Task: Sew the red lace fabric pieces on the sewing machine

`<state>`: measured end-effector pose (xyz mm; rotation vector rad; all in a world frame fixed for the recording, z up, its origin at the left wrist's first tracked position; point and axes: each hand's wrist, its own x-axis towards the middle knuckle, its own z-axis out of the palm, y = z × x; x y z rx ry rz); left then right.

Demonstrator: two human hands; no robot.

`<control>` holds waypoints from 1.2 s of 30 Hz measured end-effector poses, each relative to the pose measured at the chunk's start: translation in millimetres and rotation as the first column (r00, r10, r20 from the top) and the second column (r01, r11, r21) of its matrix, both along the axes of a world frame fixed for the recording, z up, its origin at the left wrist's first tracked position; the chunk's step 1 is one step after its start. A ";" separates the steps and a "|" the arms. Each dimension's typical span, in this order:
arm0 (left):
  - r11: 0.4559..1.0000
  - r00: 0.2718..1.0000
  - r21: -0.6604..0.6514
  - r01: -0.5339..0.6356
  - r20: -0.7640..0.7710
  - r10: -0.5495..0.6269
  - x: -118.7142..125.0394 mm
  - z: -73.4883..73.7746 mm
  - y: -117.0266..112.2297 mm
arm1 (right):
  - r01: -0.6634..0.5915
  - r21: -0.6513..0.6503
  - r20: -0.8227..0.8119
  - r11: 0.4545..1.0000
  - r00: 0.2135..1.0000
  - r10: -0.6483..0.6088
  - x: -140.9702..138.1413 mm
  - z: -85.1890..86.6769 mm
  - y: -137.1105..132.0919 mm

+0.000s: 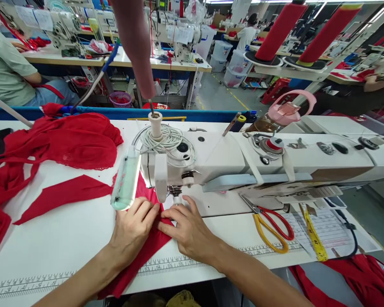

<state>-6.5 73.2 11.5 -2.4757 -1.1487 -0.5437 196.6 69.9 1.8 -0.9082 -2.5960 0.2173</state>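
Two hands are pressing a red strip (147, 249) flat on the table (60, 243), its far end lying under the sewing machine (243, 164). Left hand (132, 230) and right hand (187, 228) are both lying open, fingers spread on the cloth. Scissors (270, 226) and a yellow tape (313, 234) are resting well to the right; a red pile (67, 140) is sitting to the left.

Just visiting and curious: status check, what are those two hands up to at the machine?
Left hand and right hand flat on red fabric strip, under sewing machine needle area. Scissors and yellow tape measure lie apart, to the right.
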 end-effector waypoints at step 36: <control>0.994 0.987 -0.068 0.088 0.142 -0.077 -5.9 -9.3 -2.3 | 0.003 0.094 0.000 0.996 1.000 -0.003 -2.5 -6.3 -1.0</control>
